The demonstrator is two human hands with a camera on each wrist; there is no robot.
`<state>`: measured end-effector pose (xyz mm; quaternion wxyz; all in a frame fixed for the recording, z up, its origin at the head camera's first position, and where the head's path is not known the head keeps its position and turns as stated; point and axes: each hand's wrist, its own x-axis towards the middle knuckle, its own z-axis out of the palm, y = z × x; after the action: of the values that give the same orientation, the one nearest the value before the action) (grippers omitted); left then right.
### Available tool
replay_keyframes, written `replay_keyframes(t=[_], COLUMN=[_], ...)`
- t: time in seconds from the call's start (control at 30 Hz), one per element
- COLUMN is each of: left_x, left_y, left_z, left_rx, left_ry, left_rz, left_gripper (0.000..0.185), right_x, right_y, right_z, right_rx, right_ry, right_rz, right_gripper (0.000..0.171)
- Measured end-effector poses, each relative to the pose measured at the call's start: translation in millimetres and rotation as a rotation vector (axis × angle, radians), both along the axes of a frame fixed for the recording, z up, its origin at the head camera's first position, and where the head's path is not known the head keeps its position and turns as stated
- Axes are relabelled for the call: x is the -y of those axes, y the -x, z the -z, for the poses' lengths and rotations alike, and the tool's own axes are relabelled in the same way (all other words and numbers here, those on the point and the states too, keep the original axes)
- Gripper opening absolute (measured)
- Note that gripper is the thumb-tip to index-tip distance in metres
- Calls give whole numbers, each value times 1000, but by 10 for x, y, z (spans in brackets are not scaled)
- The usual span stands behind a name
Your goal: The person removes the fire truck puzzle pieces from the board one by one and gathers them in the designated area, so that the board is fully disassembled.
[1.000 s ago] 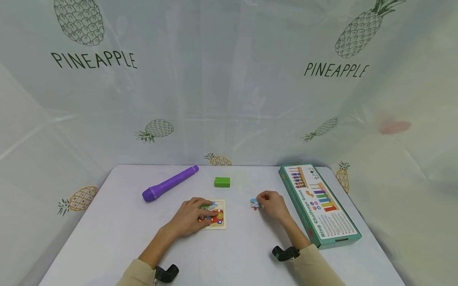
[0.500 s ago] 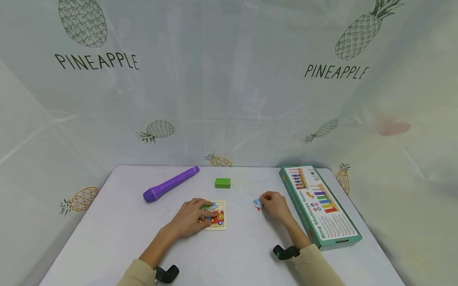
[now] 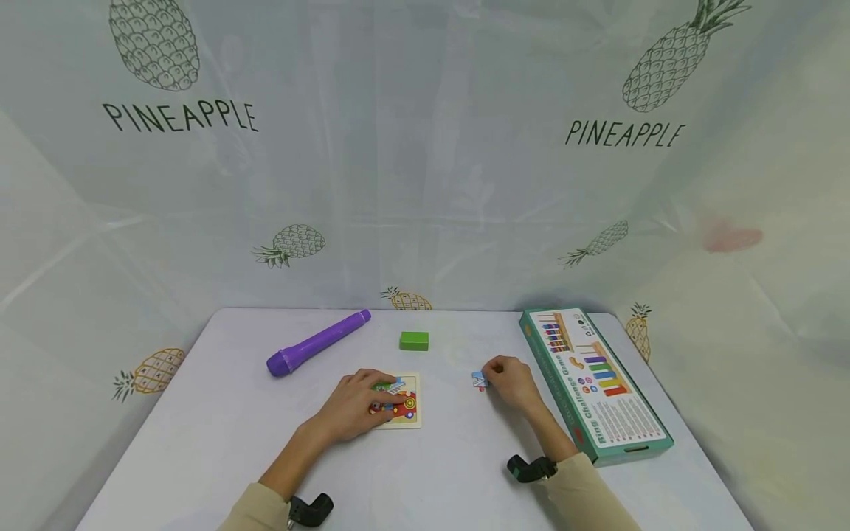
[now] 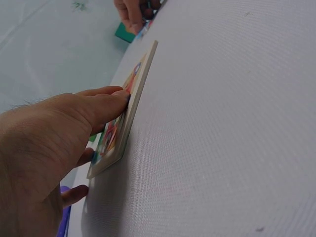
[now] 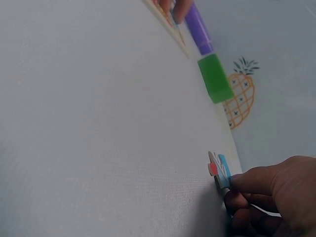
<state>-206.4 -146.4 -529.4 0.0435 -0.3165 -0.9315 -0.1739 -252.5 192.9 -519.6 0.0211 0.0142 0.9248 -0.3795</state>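
A small wooden jigsaw board (image 3: 415, 422) with a colourful vehicle picture lies flat on the table. My left hand (image 3: 352, 405) rests across its left part, fingers spread over the picture and hiding much of it. In the left wrist view, the thumb (image 4: 111, 104) lies on the board's face near its edge. Farther right, my right hand (image 3: 511, 381) pinches a small light-blue puzzle piece (image 5: 222, 173) with white stripes and a red spot, between thumb and forefinger. That piece is close over the table, and a shadow falls beside it.
Behind the board stands a green block (image 3: 415, 341). A purple microphone-shaped stick (image 3: 319, 342) lies at the back left. Along the right side is a green-edged game box (image 3: 598, 380), close to my right forearm. A pineapple-print curtain (image 3: 425, 184) hangs behind the table.
My right hand has shifted slightly to the right with the puzzle piece in its fingers, then nearly stopped. The left hand stays on the board.
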Motion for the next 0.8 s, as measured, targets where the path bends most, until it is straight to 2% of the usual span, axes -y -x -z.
replay_keyframes(t=[0.8], left_x=[-3], left_y=[-15], left_z=[-24], left_rx=[16], left_ry=[9], left_rz=[-1], left_gripper=[33], right_x=[28], right_y=[-22], right_z=[-7], right_rx=[-35], right_ry=[-39], right_rz=[-4], right_gripper=[10])
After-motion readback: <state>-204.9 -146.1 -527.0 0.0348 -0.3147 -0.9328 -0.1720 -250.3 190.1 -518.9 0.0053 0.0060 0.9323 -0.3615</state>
